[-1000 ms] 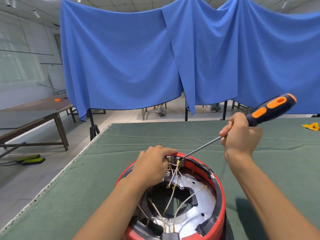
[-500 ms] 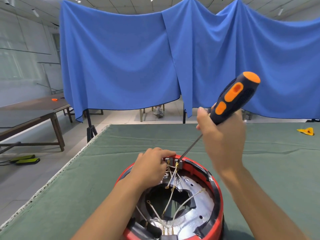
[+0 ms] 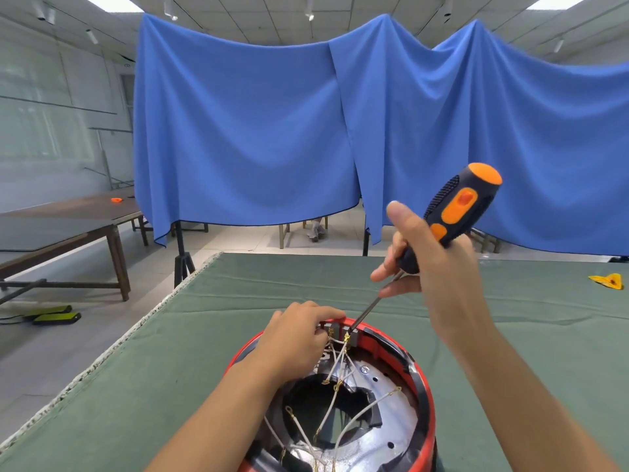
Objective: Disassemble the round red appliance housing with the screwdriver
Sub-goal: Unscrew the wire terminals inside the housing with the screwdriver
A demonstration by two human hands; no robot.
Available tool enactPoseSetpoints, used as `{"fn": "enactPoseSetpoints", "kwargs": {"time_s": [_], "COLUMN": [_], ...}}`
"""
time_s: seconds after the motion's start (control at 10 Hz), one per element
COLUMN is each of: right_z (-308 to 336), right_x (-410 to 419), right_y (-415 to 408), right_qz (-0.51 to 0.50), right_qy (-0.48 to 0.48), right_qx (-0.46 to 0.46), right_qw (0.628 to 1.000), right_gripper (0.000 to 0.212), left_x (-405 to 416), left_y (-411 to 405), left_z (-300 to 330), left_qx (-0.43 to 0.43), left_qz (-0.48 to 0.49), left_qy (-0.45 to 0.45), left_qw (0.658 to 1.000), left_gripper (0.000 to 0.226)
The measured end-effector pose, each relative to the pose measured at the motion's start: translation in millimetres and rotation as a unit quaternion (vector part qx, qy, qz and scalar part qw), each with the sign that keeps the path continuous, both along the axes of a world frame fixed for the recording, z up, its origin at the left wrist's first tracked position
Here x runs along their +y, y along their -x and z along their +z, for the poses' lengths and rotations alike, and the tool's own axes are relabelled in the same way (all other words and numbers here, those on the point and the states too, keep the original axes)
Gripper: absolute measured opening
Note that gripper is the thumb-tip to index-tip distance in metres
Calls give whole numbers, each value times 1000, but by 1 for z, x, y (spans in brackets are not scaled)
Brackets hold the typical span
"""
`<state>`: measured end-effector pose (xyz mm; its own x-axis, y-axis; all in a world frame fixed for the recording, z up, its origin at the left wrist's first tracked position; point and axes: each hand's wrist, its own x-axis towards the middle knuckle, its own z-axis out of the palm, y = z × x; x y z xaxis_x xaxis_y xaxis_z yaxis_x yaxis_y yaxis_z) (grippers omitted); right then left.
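With my right hand (image 3: 439,267) wrapped round the screwdriver (image 3: 452,212) and my left hand (image 3: 296,335) pinching the terminal block (image 3: 340,330) at the red housing's (image 3: 427,400) twelve o'clock, I fear the tilted tip slipping into those fingers.

Red housing (image 3: 429,396), black-and-orange screwdriver (image 3: 456,209)

Housing: the round red appliance housing (image 3: 427,396) sat open side up on green cloth, baring a silver metal plate, a dark central hole and white wires with brass terminals.
Screwdriver: the black-and-orange-handled screwdriver (image 3: 452,212) slanted down-left, its tip at the grey terminal block on the housing's far rim.
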<state>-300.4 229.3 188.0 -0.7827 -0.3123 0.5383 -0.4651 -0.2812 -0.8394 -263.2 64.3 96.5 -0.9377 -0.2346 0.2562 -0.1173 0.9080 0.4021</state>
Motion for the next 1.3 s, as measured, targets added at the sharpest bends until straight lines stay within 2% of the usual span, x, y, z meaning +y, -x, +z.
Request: {"fn": "enactPoseSetpoints", "kwargs": {"time_s": [0.1, 0.2, 0.4, 0.5, 0.6, 0.7, 0.9, 1.2, 1.3], "right_z": [0, -8, -17, -16, -15, -17, -11, -14, -15], "right_x": [1, -3, -12, -10, -9, -10, -10, -10, -10], "right_y": [-3, -6, -11, -12, -10, -12, -18, -18, -16], "right_qz": [9, -35, -87, -75, -38, -25, -77, -115, -119], "right_qy": [31, 60, 81, 78, 43, 46, 164, 192, 203], "right_qx": [-35, -27, 33, 49, 43, 23, 22, 19, 16], "right_qw": [999, 997, 992, 993, 997, 998, 983, 975, 972], "right_gripper": [42, 29, 4, 15, 28, 40, 33, 21, 23], "left_x": [1, 2, 2, 0, 0, 0, 0, -1, -1], "left_y": [-1, -1, -1, -1, -1, -1, 0, -1, -1], "left_z": [1, 1, 0, 0, 1, 0, 0, -1, -2], "left_qx": [0, 0, 3, 4, 4, 3, 5, 6, 6], "left_qz": [2, 3, -1, -1, -1, -2, 1, 1, 2], "left_qy": [1, 0, -4, -6, -7, -8, -11, -12, -7], "left_qw": [1000, 1000, 1000, 1000, 1000, 1000, 1000, 1000, 1000], "left_gripper": [52, 52, 53, 52, 51, 51, 51, 51, 51]}}
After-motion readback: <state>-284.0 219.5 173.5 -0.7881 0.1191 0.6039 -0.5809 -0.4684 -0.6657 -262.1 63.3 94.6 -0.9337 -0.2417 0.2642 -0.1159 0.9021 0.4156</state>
